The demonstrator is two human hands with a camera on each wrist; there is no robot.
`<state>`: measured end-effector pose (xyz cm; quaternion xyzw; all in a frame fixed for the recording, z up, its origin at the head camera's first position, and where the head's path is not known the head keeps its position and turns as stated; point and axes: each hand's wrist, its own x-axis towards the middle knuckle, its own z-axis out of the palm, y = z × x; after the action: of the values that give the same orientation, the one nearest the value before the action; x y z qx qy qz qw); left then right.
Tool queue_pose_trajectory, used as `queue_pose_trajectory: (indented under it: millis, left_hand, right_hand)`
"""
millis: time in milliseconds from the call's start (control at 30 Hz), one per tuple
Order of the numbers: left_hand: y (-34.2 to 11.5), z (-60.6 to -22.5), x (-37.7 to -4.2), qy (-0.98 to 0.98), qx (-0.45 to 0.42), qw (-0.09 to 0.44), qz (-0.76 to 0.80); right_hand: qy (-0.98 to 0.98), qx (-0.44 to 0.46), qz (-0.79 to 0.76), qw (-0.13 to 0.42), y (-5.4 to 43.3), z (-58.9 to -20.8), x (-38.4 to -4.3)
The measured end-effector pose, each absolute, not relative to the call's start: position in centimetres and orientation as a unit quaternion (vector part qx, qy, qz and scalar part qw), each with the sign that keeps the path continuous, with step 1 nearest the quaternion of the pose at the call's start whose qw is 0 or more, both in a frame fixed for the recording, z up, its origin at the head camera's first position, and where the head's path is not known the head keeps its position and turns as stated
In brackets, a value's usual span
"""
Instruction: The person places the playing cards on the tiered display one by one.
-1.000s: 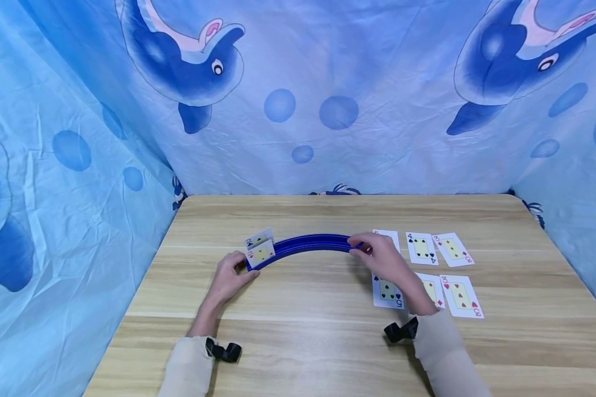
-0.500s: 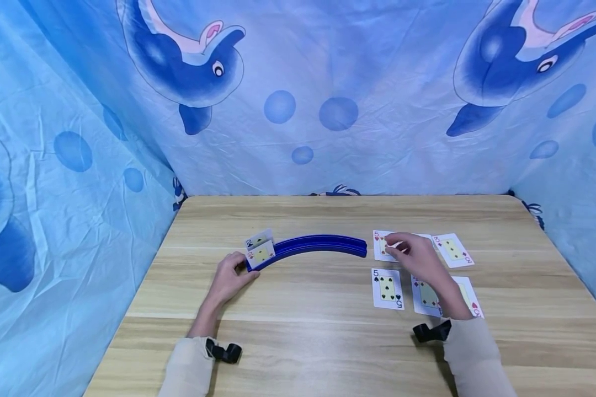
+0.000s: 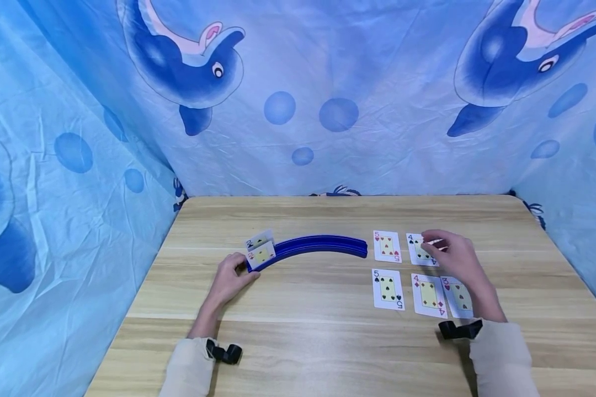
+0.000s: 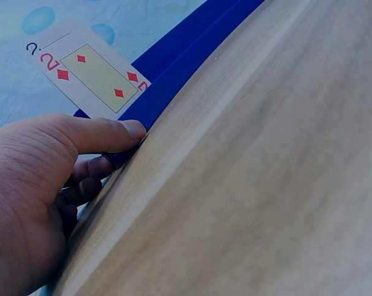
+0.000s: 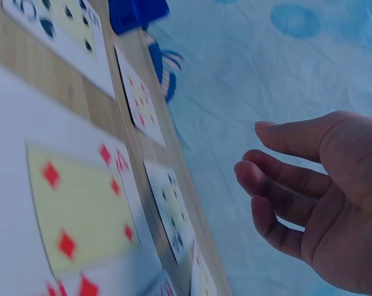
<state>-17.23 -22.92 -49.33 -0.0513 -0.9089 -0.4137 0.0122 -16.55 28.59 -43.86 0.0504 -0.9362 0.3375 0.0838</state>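
A curved blue card holder point(image 3: 323, 242) lies on the wooden table. Two playing cards stand in its left end, the two of diamonds point(image 3: 261, 254) in front of a black two point(image 3: 259, 239). My left hand point(image 3: 230, 277) grips that end, thumb point(image 4: 118, 134) along the front and fingers behind. My right hand point(image 3: 454, 256) hovers at the right with fingers loosely bent and nothing between them. It partly covers the four of spades point(image 3: 417, 251) and hides the three of diamonds behind it. Below it, the three of hearts point(image 3: 457, 298) shows in part.
The five of hearts point(image 3: 387, 246) lies right of the holder. Nearer me are the five of spades point(image 3: 388, 289) and the four of diamonds point(image 3: 429, 295). A blue dolphin-print curtain point(image 3: 308, 66) hangs behind the table point(image 3: 308, 342).
My right hand has let go of the holder's right end and moved right, past the five of hearts to the four of spades. My left hand has stayed in place.
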Motion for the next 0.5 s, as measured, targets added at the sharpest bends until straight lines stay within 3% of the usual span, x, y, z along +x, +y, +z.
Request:
queue_pose_trajectory:
  millis: [500]
  left_hand:
    - [-22.9,-49.3,-17.3,-0.907,-0.054,0.017,-0.418]
  right_hand:
    - [-0.946,0.006,0.315,0.078,33.1,-45.1,-16.4]
